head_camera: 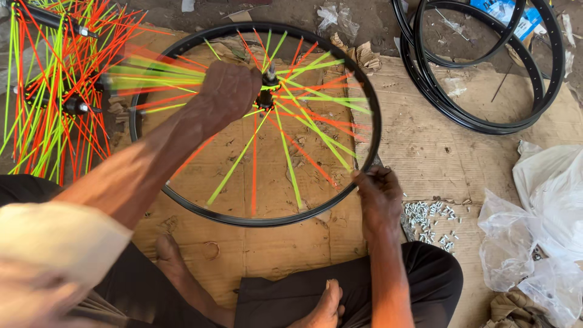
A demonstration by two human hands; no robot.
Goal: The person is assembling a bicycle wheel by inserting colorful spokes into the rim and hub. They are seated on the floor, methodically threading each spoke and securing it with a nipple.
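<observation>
This is a simple bicycle wheel workshop on the ground, where the work is done sitting on flattened cardboard point(425, 152) laid over a dirt floor. At 1 o'clock lie bare black rims point(486, 121), at 9 o'clock hubs with orange and green spokes point(54, 91). At 4 o'clock are small metal nipples point(428, 218) beside plastic bags point(540, 212).

So what you're seeing of me: bare arms, both hands bare too, left hand point(229, 91) and right hand point(378, 194), no gloves, no watch or rings that show. Pale cream short sleeve point(57, 240) at the lower left of the frame. Dark, near-black trousers point(285, 297) along the bottom, and bare feet point(325, 310), no sandals.
</observation>
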